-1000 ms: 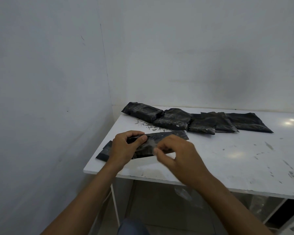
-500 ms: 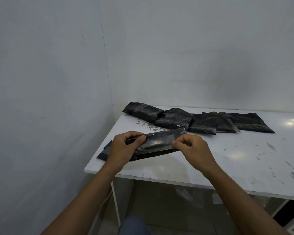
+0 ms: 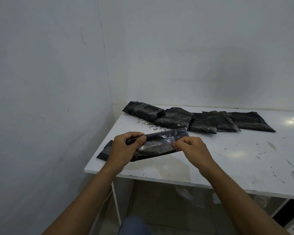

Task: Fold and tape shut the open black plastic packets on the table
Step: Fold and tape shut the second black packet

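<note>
A folded black plastic packet (image 3: 159, 145) is held just above the near left part of the white table (image 3: 227, 160). My left hand (image 3: 124, 148) grips its left end, thumb on top. My right hand (image 3: 192, 148) pinches its right part, where a strip of clear tape (image 3: 166, 140) glints across the fold. Several more black packets (image 3: 185, 119) lie in a row along the table's far edge.
A flat dark piece (image 3: 104, 152) lies at the table's left edge, partly under my left hand. White walls close in on the left and behind. The tabletop is scuffed and stained. Clear plastic scraps (image 3: 185, 194) lie on the floor below.
My right hand slid from the packet's middle to its right part, drawing the tape along the fold. The packet rose slightly and now shows a smoother, shinier top.
</note>
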